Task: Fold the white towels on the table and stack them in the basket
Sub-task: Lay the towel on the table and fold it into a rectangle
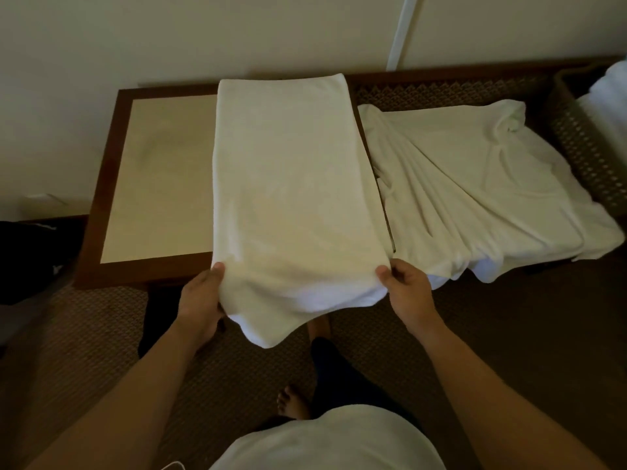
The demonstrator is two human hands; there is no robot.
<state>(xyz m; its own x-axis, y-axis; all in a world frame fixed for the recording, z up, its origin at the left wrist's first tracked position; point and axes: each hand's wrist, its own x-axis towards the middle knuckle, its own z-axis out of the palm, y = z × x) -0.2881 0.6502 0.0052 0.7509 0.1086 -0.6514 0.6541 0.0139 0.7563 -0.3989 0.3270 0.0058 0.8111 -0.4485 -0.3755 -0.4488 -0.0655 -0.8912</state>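
Note:
A white towel [288, 184], folded into a long strip, lies lengthwise across the table [159, 171], its near end hanging over the front edge. My left hand [203, 293] pinches the near left corner, thumb on top. At the near right corner my right hand [405, 293] pinches it the same way. A rumpled pile of white towels [475, 191] lies to the right of the strip. The woven brown basket [587, 147] stands at the far right and holds folded white towels [607, 106].
The table has a dark wooden frame and a pale inset top, and it stands against a white wall. A white pipe [403, 32] runs up the wall. Patterned brown carpet covers the floor, with my bare feet [291, 398] below. A dark object [30, 259] sits at the left.

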